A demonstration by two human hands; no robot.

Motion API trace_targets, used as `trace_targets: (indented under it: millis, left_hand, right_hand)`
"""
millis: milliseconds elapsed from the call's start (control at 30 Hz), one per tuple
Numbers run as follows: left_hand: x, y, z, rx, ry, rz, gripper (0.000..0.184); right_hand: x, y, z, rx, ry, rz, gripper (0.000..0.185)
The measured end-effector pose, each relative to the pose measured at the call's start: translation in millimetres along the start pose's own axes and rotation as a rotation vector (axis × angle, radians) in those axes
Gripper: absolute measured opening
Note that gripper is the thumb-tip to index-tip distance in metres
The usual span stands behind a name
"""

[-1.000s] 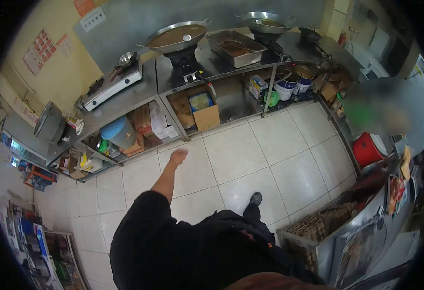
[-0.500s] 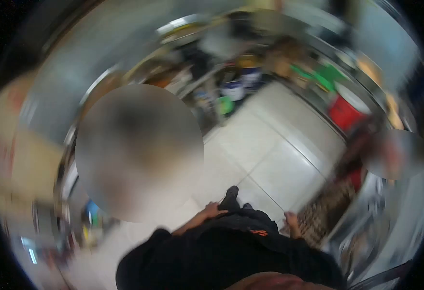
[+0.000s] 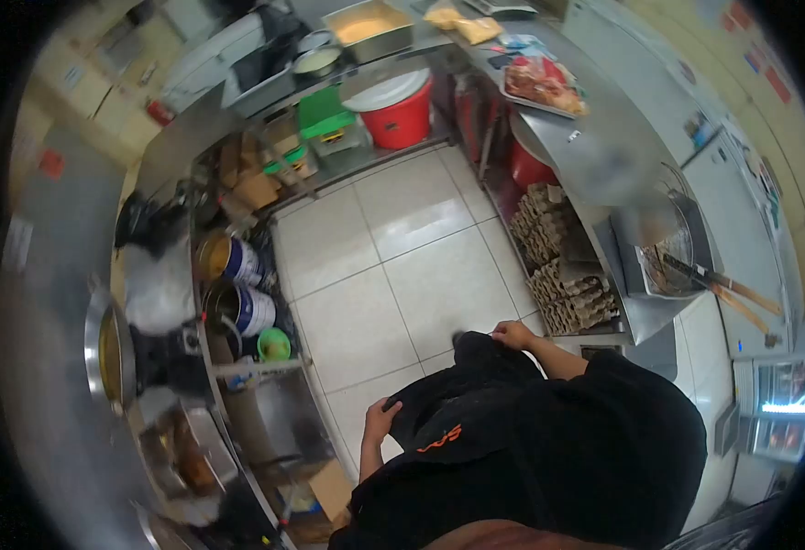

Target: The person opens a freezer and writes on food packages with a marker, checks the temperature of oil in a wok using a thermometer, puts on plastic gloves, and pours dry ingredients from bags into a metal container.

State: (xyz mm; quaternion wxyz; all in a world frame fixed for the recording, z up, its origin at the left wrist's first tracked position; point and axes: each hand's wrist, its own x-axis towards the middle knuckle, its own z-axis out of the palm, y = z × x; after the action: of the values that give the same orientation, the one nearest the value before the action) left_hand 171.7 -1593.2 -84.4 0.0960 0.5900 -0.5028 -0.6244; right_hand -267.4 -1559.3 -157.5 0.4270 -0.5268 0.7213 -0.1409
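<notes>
My left hand [image 3: 380, 422] is at the left side of the black apron [image 3: 448, 394], its fingers curled at the cloth's edge. On the other side my right hand [image 3: 513, 335] grips the apron's edge near the thigh, thumb and fingers closed together. Between the two hands the dark cloth hangs in folds over my legs, with orange lettering on it. The tip of one dark shoe [image 3: 458, 337] shows beyond it on the tiles.
Egg trays [image 3: 567, 298] are stacked on the shelf at right, below a fryer basket [image 3: 673, 252] with tongs. A red bucket [image 3: 398, 119] with a white lid stands ahead. At left are paint-type buckets [image 3: 251, 312] and a wok [image 3: 109, 353] of oil. Meat [image 3: 545, 87] lies on a tray.
My view has swung to the right and sharpened; the person who was close on the left is out of view. Both hands stay at the apron.
</notes>
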Motion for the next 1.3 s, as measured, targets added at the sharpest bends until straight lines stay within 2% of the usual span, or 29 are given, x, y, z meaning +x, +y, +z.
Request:
trace_targets:
  millis: [33, 67, 133, 200, 267, 333, 367, 433, 467, 500, 600, 633, 667, 700, 733, 767, 900, 967, 1000, 1067, 1133, 1167, 1233, 1300]
  left_hand:
    - [18, 16, -8, 0.038, -0.074, -0.063, 0.031]
    - [37, 33, -15, 0.068, -0.101, -0.064, 0.031]
    - [80, 70, -25, 0.049, -0.229, 0.049, 0.035]
    - [123, 114, -30, 0.048, -0.27, 0.085, 0.037]
    - [168, 153, -28, 0.037, -0.3, 0.108, 0.04]
    - [206, 190, -22, 0.06, -0.355, 0.126, 0.046]
    - [221, 214, -18, 0.076, -0.347, 0.114, 0.046]
    - [249, 268, 0, 0.178, -0.377, 0.111, 0.051]
    - [266, 290, 2, 0.204, -0.374, 0.107, 0.051]
    - [284, 306, 5, 0.188, -0.403, 0.15, 0.053]
    - [331, 361, 4, 0.175, -0.43, 0.169, 0.059]
    - [345, 377, 1, 0.173, -0.418, 0.152, 0.063]
    - [361, 392, -3, 0.158, -0.392, 0.142, 0.064]
    - [377, 407, -5, 0.171, -0.404, 0.14, 0.064]
    - [393, 421, -7, 0.194, -0.372, 0.161, 0.063]
    - [410, 434, -10, 0.217, -0.341, 0.183, 0.062]
    - [497, 468, -30, 0.213, -0.397, 0.115, 0.059]
    - [546, 482, -48, 0.144, -0.434, 0.183, 0.05]
    - [567, 497, -59, 0.158, -0.458, 0.176, 0.05]
    - [601, 525, -81, 0.212, -0.402, 0.182, 0.037]
    - [647, 578, -99, 0.182, -0.459, 0.155, 0.03]
    - [663, 598, -105, 0.175, -0.498, 0.134, 0.03]
    - [704, 617, -112, 0.253, -0.54, 0.138, 0.029]
    - [732, 636, -110, 0.336, -0.581, 0.142, 0.028]
  right_hand:
    - [-2, 9, -5, 0.045, 0.049, 0.069, 0.031]
    - [2, 35, 0, -0.048, 0.152, 0.02, 0.03]
    - [-3, 63, -6, -0.001, 0.222, 0.22, 0.031]
    - [-5, 95, -10, 0.076, 0.2, 0.38, 0.034]
    - [-3, 124, -15, 0.24, 0.025, 0.632, 0.034]
    - [1, 149, -14, 0.402, -0.012, 0.708, 0.036]
    - [12, 155, -26, 0.182, -0.19, 0.652, 0.037]
    - [36, 157, -41, 0.301, -0.166, 0.664, 0.039]
    - [60, 159, -50, 0.183, -0.174, 0.581, 0.038]
    - [82, 145, -64, 0.413, -0.037, 0.709, 0.038]
    - [174, 119, -112, 0.153, 0.434, 0.266, 0.035]
    - [213, 104, -139, 0.409, 0.333, 0.347, 0.034]
    - [235, 47, -197, 0.462, 0.373, 0.33, 0.036]
    - [276, 30, -220, 0.686, 0.404, 0.312, 0.037]
    - [307, 5, -254, 0.579, 0.506, 0.131, 0.04]
    - [339, -20, -288, 0.661, 0.47, 0.123, 0.044]
    - [447, -93, -406, 0.693, 0.646, -0.03, 0.06]
    - [507, -98, -442, 0.758, 0.847, -0.038, 0.07]
    - [530, -103, -463, 0.783, 0.928, 0.038, 0.073]
    - [572, -97, -499, 0.796, 1.009, 0.141, 0.077]
    - [627, -82, -532, 0.397, 1.377, 0.291, 0.079]
    - [637, -79, -540, 0.394, 1.384, 0.309, 0.079]
    - [639, -94, -562, 0.364, 1.246, 0.635, 0.078]
    - [644, -93, -573, 0.397, 1.214, 0.702, 0.079]
